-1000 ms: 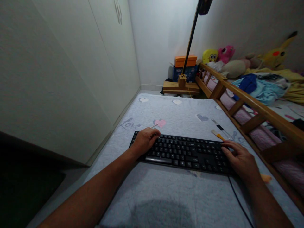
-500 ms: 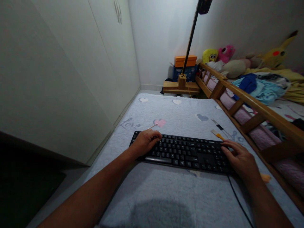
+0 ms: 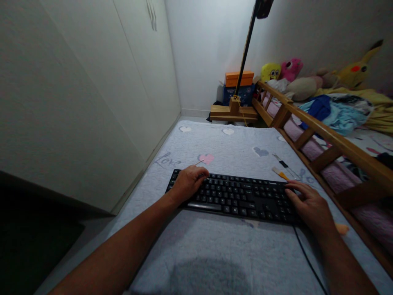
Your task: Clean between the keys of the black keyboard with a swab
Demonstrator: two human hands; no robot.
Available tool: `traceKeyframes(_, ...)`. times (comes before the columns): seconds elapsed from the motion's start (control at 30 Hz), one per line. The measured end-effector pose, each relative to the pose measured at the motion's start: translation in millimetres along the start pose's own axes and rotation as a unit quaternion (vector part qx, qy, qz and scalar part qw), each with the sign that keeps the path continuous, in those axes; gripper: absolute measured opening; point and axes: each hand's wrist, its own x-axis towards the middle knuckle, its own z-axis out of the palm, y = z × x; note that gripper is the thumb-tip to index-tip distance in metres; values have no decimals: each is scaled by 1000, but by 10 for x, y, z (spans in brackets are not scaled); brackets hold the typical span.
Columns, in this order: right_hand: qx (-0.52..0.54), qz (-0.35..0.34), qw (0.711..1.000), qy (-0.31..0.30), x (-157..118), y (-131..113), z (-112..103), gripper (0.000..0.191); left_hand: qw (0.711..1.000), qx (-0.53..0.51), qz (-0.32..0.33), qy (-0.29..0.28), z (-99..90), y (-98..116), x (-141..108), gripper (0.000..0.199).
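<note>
A black keyboard (image 3: 238,196) lies on the bed's light blue, heart-patterned cover (image 3: 215,246), its cable running off toward the lower right. Over its left end, my left hand (image 3: 189,182) is closed in a pinch on a thin stick (image 3: 200,161), whose pale end points up and right past the knuckles. My right hand (image 3: 310,203) rests on the keyboard's right end with its thumb and fingers apart; its palm side is hidden. Just beyond those fingers lies a brush with a yellow handle (image 3: 283,175).
Beyond the brush lies a thin tool with a black middle (image 3: 283,164). An orange object (image 3: 342,229) sits partly behind my right wrist. A wooden bed rail (image 3: 334,137) runs along the right, a white wardrobe (image 3: 123,82) along the left. A wooden stand (image 3: 235,107) is at the far end.
Both hands and the keyboard keep nearly the same places. The stick in my left hand has shifted very slightly.
</note>
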Motion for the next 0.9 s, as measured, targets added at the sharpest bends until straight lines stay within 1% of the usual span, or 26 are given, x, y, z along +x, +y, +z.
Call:
traceKeyframes(0.33, 4, -1, 1000, -2, 8, -17, -15, 33, 1000, 10, 4, 18, 96, -47, 33, 12)
traceKeyframes(0.53, -2, -6, 1000, -3, 9, -12, -16, 31, 1000, -4, 7, 2, 106, 0, 57, 14)
traceKeyframes(0.73, 3, -13, 1000, 4, 1, 11, 3, 32, 1000, -11, 28, -6, 116, 24, 61, 15)
traceKeyframes(0.9, -3, -12, 1000, 5, -1, 12, -7, 33, 998, -23, 42, -27, 98, 27, 55, 15)
